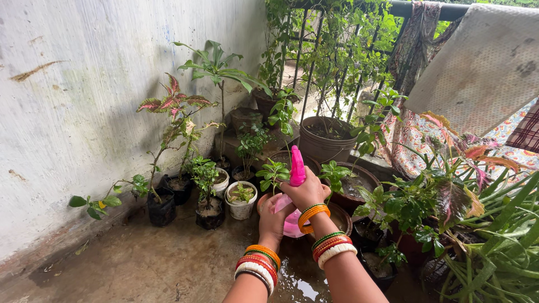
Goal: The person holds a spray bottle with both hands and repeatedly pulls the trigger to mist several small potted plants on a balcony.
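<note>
i'm holding the pink spray bottle [293, 193] up over the wet concrete floor [168, 264], my right hand [307, 192] closing around its neck under the nozzle, my left hand [273, 220] cupping its body, fingers curled. i'm judging this as mid-watering; next i'm needing a trigger squeeze toward the small white pot [241, 203], probably. potted plants are crowding the whitewashed wall [67, 112] and the railing [337, 56].

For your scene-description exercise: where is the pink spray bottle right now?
In the head view, the pink spray bottle sits centre frame, held by both hands: right hand around its top, left hand at its base, just before the small white pot.
</note>
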